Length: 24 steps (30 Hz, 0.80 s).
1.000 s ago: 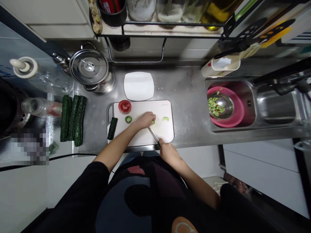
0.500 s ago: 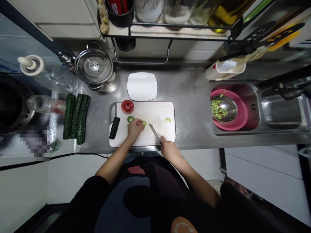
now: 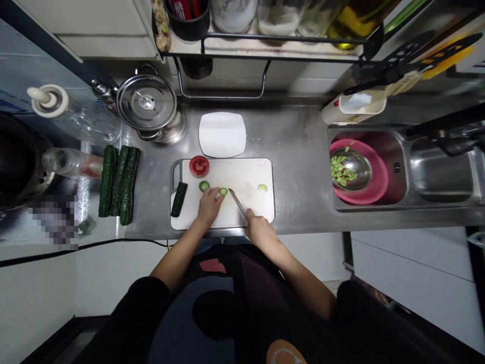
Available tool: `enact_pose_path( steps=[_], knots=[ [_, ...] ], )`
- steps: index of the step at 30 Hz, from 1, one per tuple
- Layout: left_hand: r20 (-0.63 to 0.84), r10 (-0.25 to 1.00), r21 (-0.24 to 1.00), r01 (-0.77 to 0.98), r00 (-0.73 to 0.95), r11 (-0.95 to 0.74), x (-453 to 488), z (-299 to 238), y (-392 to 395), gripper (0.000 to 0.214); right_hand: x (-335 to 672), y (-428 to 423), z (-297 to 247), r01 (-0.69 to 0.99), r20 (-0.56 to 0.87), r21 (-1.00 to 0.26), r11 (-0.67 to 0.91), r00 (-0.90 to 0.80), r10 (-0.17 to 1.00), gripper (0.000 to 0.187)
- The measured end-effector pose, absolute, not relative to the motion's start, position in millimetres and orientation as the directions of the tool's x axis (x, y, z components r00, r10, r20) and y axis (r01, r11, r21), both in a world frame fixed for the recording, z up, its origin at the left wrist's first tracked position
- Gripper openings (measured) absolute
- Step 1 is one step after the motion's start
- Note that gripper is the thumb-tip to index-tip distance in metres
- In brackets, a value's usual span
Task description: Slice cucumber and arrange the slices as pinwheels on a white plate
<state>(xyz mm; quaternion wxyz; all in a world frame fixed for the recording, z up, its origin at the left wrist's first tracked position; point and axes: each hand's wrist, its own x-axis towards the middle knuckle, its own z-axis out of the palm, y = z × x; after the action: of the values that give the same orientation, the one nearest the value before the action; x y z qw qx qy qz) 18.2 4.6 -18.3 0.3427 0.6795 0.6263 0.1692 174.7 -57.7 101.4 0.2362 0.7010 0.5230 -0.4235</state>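
My left hand (image 3: 208,205) rests on the white cutting board (image 3: 242,178), fingertips closed on a small cucumber slice (image 3: 223,191). My right hand (image 3: 258,230) grips a knife (image 3: 238,202) by its handle at the board's front edge, the blade angled up-left toward that slice. On the board also lie another cucumber slice (image 3: 204,185), a third slice (image 3: 262,187) at the right, a tomato half (image 3: 199,166) and a cucumber stub (image 3: 178,199) at the left edge.
Three whole cucumbers (image 3: 118,183) lie left of the board. A white plate (image 3: 222,134) and a lidded steel pot (image 3: 149,107) sit behind. A sink (image 3: 435,169) at right holds a pink basin (image 3: 377,174) with a bowl of green pieces (image 3: 343,171). Bottles (image 3: 71,164) stand far left.
My left hand drew a cucumber slice from mid-board leftward toward the other slice. The knife blade swung left to follow it. The view shifted slightly.
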Motion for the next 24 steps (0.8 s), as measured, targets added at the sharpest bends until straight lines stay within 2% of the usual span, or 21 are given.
enact_pose_path(
  steps=[5, 24],
  knots=[
    [-0.161, 0.971, 0.674, 0.738, 0.174, -0.021, 19.3, -27.7, 2.2, 0.016, 166.0, -56.9, 99.4, 0.939, -0.820, -0.159, -0.306, 0.047, 0.570, 0.044],
    [-0.169, 0.971, 0.679, 0.734, 0.171, -0.011, 18.7, -26.8, 1.2, 0.018, 158.4, -51.5, 101.1, 0.951, -0.826, -0.148, -0.272, 0.033, 0.563, 0.043]
  ],
)
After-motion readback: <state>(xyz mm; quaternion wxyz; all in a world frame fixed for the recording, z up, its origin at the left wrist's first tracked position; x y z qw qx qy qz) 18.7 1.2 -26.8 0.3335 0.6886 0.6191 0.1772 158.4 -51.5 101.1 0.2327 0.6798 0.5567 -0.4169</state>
